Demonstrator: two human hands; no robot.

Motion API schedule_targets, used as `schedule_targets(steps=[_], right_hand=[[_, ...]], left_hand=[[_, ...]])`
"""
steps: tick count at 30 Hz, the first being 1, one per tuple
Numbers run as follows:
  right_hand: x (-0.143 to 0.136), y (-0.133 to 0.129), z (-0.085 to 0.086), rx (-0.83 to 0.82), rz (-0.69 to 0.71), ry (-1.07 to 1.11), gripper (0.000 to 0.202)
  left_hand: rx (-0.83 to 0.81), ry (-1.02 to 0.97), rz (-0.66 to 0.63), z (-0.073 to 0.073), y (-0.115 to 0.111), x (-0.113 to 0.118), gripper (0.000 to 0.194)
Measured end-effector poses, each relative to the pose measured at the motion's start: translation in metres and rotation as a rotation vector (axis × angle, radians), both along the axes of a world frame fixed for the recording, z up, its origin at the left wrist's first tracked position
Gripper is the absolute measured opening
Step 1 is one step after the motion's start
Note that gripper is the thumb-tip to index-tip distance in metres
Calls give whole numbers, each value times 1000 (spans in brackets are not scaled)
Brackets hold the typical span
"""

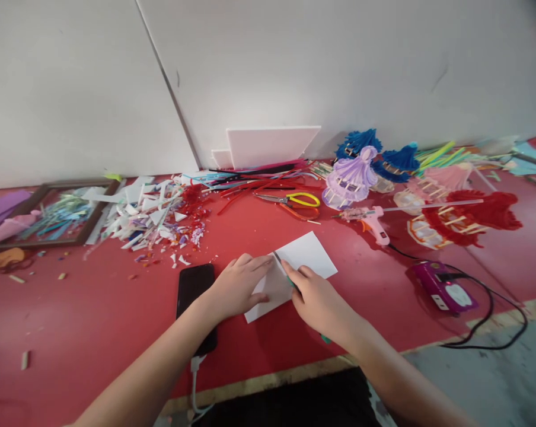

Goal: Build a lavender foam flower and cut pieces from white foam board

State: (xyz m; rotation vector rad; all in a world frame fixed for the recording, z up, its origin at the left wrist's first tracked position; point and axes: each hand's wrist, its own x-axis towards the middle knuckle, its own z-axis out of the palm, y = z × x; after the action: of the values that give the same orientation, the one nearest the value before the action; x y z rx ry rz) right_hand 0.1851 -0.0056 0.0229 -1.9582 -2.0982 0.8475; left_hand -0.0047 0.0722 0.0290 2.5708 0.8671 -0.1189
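Observation:
A white sheet of board [310, 255] lies at an angle on the red table, below the middle of the view. My left hand [238, 286] rests on its left part with the fingers stretched out and pressing flat. In my right hand [324, 302] is a utility knife [291, 282] with green showing on its handle, which the fingers mostly cover. Its narrow dark blade points up and left over the sheet, close to my left fingertips. Whether the blade has gone into the board I cannot tell. A black phone [197, 284] lies partly under my left wrist, a white cable plugged in.
Scissors with yellow and orange handles [301, 200] and a pink glue gun [375, 222] lie behind the sheet. White scraps [147, 207] pile up at the left. Fuzzy dress-shaped crafts [350, 172] stand at the right, near a purple power box [446, 287]. Boards [272, 147] lean on the wall.

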Motion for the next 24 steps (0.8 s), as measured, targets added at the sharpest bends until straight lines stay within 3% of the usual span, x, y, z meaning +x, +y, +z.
schedule_targets(steps=[18,24], right_hand=[[-5,1,1,-33,3,-56,61],[-2,4,4,-49,7,-38,62]], left_hand=[[38,29,-18,1,0,12,65],[59,34,-17,2,-3,12,73]])
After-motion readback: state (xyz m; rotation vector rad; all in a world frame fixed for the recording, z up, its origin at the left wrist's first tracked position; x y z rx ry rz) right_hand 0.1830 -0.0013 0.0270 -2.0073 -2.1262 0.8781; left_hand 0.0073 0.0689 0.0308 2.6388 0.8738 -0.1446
